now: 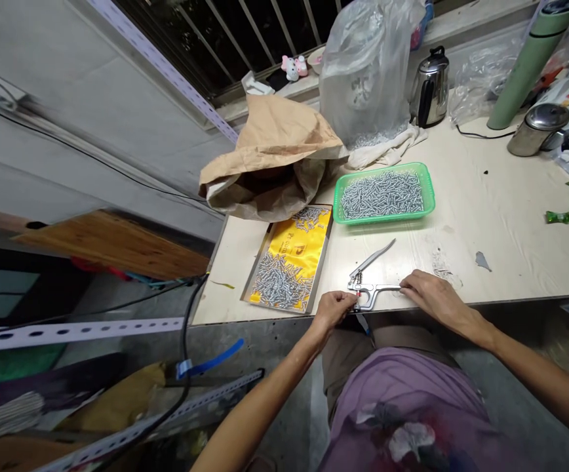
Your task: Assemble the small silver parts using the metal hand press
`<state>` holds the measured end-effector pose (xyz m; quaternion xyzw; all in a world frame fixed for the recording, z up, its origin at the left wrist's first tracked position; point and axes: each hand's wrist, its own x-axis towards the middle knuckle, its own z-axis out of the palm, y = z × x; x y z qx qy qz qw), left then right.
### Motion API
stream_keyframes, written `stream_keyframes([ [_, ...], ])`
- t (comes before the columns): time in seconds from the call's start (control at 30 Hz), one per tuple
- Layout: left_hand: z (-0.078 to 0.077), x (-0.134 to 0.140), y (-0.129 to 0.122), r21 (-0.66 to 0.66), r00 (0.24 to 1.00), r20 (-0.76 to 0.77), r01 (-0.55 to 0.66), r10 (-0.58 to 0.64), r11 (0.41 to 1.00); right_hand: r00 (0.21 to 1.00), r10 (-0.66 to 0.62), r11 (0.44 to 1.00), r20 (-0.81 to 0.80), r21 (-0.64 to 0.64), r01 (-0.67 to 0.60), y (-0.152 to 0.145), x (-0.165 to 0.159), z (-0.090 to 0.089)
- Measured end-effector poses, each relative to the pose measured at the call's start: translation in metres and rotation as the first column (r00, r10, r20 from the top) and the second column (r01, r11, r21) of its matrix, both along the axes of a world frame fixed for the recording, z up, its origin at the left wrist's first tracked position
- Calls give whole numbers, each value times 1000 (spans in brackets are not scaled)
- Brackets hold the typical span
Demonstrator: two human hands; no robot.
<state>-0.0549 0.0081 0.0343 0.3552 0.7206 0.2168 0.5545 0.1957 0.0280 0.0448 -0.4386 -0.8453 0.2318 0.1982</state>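
A pair of silver snap pliers (372,288) with a coiled spring lies near the table's front edge, its two handles spread apart. My right hand (432,296) is closed on the end of the lower handle. At the jaw end, my left hand (332,308) pinches its fingertips together beside a small red part; whatever lies between them is too small to make out. Left of the pliers is a shallow tray (315,280) with a yellow lining and piles of small metal pieces. Behind them stands a green plastic basket (384,219) filled with similar pieces.
An open brown paper bag (284,131) and a clear plastic bag (368,72) stand at the back. Further right are a steel kettle (432,88), a green flask (530,72), a steel cup (535,131) and several green wrapped sweets (558,217).
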Motion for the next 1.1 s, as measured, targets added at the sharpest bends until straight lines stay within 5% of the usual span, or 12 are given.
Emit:
stream_keyframes([
  [0.27, 4, 1, 4, -35, 994, -83, 74, -76, 997, 1000, -8, 1000, 8, 29, 7, 1, 0, -7],
  [0.43, 4, -1, 8, -62, 979, -120, 159, -165, 985, 992, 92, 985, 89, 138, -103, 30, -5, -8],
  [0.67, 4, 0, 6, -45, 981, -120, 148, -152, 988, 869, 313, 946, 383, -41, -322, 82, -24, -2],
  [0.9, 6, 2, 6, -56, 978, -148, 143, -150, 988, 843, 297, 944, 447, -6, -330, 76, -34, 9],
  [1.0, 9, 0, 1, -52, 945, -251, 201, -207, 978, 841, 307, 943, 446, -24, -331, 68, -32, 13],
  [1.1, 14, 0, -6, 105, 821, -509, 357, -258, 928, 860, 309, 944, 406, -19, -330, 59, -29, 19],
])
